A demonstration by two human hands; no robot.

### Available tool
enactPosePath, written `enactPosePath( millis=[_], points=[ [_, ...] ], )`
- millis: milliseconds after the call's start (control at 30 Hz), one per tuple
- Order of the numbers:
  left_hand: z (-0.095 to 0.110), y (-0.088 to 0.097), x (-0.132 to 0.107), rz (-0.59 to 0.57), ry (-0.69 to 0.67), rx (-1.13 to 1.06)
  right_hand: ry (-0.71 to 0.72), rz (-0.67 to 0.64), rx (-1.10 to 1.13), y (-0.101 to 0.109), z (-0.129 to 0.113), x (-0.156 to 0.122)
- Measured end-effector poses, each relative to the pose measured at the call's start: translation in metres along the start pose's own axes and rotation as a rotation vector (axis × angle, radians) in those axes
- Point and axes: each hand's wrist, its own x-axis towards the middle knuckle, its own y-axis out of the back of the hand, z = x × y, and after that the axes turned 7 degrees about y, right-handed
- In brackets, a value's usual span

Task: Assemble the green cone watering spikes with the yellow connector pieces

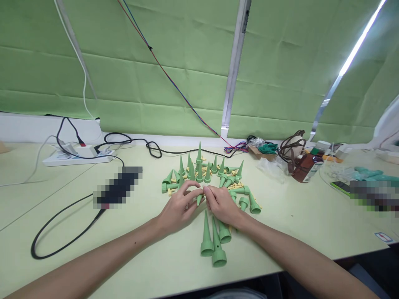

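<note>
My left hand (182, 203) is closed around a green plastic cone spike (198, 200), its pointed end showing below the fingers. Against it, my right hand (221, 203) is pinched at the cone's other end; whatever lies between its fingertips is hidden. Two more green cone spikes (206, 238) lie just below the hands, points away from me, with another (224, 232) partly under my right wrist. Beyond the hands, several green cones (199, 170) stand upright or lie tipped over, and small yellow plastic pieces (171, 192) are scattered among them.
A blurred dark device (118, 189) with a black cable lies at left, before a white power strip (77, 155). To the right are a clear plastic bag (271, 169), a brown bottle (307, 166) and a blurred phone (341, 187). The table's front edge runs below.
</note>
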Motion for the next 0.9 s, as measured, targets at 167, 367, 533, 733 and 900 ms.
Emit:
enactPosePath(
  millis=[167,367,533,733,900],
  points=[
    [0.0023,0.0,0.002,0.056,0.118,-0.024,-0.013,0.089,0.048,0.0039,-0.0051,0.0018],
    [0.0014,0.0,0.0042,0.084,0.159,-0.041,-0.004,0.175,0.112,0.0071,-0.0071,0.0009],
    [-0.0014,0.0021,0.0034,-0.007,0.052,-0.103,0.047,0.103,0.14,0.0058,-0.0076,-0.001],
    [-0.0044,0.0033,0.0026,-0.066,0.062,-0.125,0.117,0.019,0.139,0.0055,-0.0095,-0.0021],
    [-0.0043,0.0038,0.0025,-0.062,0.094,-0.126,0.11,-0.024,0.159,0.0082,-0.0098,-0.0021]
  ],
)
